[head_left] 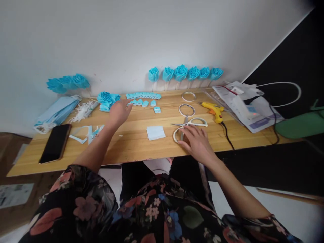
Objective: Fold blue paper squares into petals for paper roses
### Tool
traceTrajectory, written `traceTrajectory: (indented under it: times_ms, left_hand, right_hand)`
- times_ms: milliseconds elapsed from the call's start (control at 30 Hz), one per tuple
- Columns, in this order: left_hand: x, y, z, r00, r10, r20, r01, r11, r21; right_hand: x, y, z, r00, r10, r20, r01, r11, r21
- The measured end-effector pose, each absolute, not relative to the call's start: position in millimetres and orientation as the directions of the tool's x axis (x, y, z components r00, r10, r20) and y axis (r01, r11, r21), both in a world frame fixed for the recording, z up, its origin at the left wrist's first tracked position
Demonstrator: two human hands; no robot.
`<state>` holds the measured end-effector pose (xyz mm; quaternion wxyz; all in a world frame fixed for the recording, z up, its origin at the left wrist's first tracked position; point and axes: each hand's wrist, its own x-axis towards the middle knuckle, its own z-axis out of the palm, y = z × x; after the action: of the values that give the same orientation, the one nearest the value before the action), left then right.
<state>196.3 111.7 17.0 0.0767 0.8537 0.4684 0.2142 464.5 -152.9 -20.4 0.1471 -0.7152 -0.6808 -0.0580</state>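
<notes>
Scissors (186, 123) lie open on the wood-grained tabletop (134, 145) under the right hand (197, 140), its fingers loosely spread. The left hand (120, 113) is beside small folded blue pieces (144, 103); whether its fingers pinch one, I cannot tell. Open room surrounds a soft, pale rectangle (156, 133); white packet (264, 122) print looks blurred.

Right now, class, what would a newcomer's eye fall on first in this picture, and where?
Probably the row of six blue flowers in front of the wall, right of centre. Next, the bright yellow glue gun on the right side of the table, just right of the white-handled scissors partly under the right hand.
</notes>
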Motion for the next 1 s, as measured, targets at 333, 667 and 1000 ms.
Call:
traceTrajectory:
  times_ms: [333, 667, 1000]
  left_hand:
    - [145.4, 53.4, -22.2, 0.691, 0.707, 0.15, 0.717, -0.697, -0.022]
    - [61.1, 40.4, 13.2, 0.523, 0.807, 0.276, 0.851, -0.514, -0.11]
    - [94.0, 66.0, 13.8, 0.646, 0.751, 0.135, 0.759, -0.651, -0.014]
  right_hand:
    - [469.5, -138.3, -23.3, 0.236, 0.937, 0.256, 0.971, -0.216, -0.103]
    - [486.0, -148.3, -12.6, 0.251, 0.948, 0.195, 0.968, -0.242, -0.067]
    - [484.9, -152.2, -0.5, 0.21, 0.963, 0.167, 0.97, -0.184, -0.16]
